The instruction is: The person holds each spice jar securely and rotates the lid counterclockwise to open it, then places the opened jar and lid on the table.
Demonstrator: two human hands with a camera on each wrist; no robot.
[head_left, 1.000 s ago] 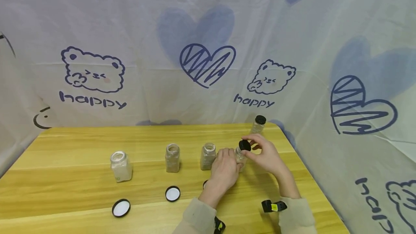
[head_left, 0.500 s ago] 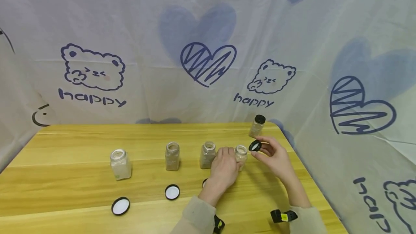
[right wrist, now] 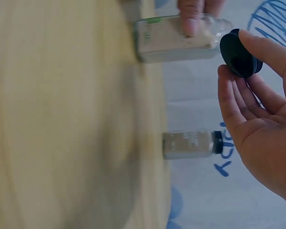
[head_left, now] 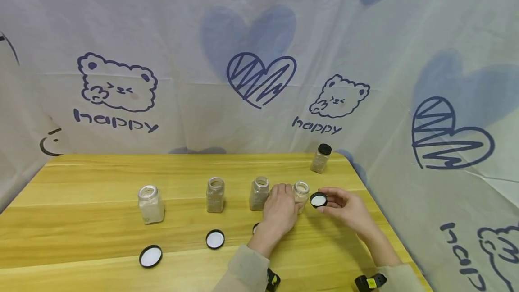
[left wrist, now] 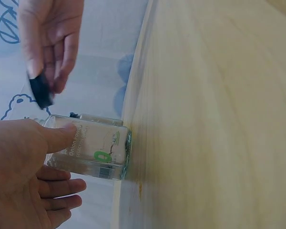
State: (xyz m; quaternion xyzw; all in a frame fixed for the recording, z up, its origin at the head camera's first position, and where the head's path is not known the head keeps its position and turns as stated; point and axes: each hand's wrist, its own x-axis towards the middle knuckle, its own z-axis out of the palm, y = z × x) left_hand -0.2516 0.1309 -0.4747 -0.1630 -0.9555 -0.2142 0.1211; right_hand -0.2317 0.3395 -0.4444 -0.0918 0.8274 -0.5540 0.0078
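Observation:
My left hand (head_left: 279, 211) holds a glass spice jar (head_left: 301, 193), open at the top and upright on the table. In the left wrist view, the label of this jar (left wrist: 93, 143) reads onion powder, and the thumb lies along its side. Beside it, my right hand (head_left: 348, 213) pinches a black lid (head_left: 318, 200) by the rim, its white inner face turned up. The right wrist view shows the lid (right wrist: 240, 55) between thumb and fingers, apart from the jar's mouth.
Several uncapped jars stand in a row: one left (head_left: 151, 204), one mid-table (head_left: 215, 195), one by my left hand (head_left: 258, 193). Upturned lids (head_left: 151, 256) lie nearer, one (head_left: 254, 228) mostly hidden by the left arm. A capped jar (head_left: 320, 159) stands at the back right. Printed cloth (head_left: 182, 57) hangs behind.
My right hand has lifted the lid off the jar, moved it right, then lowered it and turned its white inside upward. The left hand stays on the jar.

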